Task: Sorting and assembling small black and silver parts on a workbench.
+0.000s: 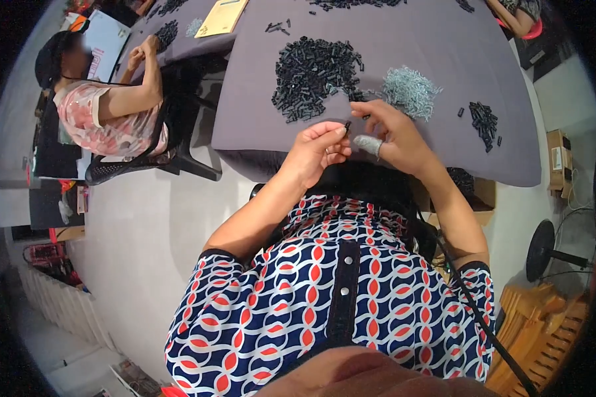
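My left hand (320,147) pinches a small black plastic piece (347,127) between thumb and forefinger, just over the table's near edge. Close beside it, my right hand (394,132) has its fingers curved and apart, with a grey wrap (368,143) round the thumb. Nothing shows between those fingers. Beyond my hands lies a large heap of short black tubular pieces (304,69). To its right is a pile of thin silvery metal bits (410,91), too small to tell exactly. A smaller group of black pieces (484,123) lies farther right.
A grey cloth covers the table (251,99). At the far left, a yellow booklet (222,16) lies near more black pieces. Another person (109,106) sits left on a black chair (195,155). A cardboard box (560,162) and a black fan (543,250) stand right.
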Demonstrator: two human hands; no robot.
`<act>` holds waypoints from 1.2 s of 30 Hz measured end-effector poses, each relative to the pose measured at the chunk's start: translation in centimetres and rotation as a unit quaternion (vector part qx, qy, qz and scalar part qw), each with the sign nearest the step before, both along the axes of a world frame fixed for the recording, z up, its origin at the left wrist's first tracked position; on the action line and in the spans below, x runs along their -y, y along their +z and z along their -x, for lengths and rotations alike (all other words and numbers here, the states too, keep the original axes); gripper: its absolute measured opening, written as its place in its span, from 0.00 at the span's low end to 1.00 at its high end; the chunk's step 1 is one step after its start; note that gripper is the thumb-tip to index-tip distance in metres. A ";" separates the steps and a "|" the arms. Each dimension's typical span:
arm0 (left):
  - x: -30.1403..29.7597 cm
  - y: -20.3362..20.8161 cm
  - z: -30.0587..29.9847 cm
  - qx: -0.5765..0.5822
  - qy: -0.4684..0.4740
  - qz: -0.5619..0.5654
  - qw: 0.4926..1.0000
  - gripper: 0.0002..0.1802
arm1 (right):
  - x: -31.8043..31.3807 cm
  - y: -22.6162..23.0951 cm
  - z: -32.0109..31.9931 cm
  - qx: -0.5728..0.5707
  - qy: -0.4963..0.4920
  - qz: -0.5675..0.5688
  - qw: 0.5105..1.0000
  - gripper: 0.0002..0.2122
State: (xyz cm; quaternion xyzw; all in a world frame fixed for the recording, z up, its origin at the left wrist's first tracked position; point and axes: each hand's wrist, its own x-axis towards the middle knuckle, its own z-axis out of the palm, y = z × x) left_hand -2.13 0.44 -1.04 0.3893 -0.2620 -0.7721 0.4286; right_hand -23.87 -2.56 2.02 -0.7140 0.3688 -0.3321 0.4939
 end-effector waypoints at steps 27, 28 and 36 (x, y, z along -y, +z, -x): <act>-1.7 -0.7 1.6 0.231 -0.024 0.223 0.947 0.11 | -2.9 -2.0 -0.6 -0.249 -0.093 0.352 0.898 0.11; -1.4 -0.5 1.4 0.337 -0.012 0.334 0.880 0.11 | -2.5 -1.8 0.5 -0.250 -0.130 0.378 0.882 0.12; 3.2 1.7 -4.8 0.649 0.136 0.430 0.612 0.12 | 0.6 -2.5 14.3 -0.462 -0.351 0.234 0.780 0.22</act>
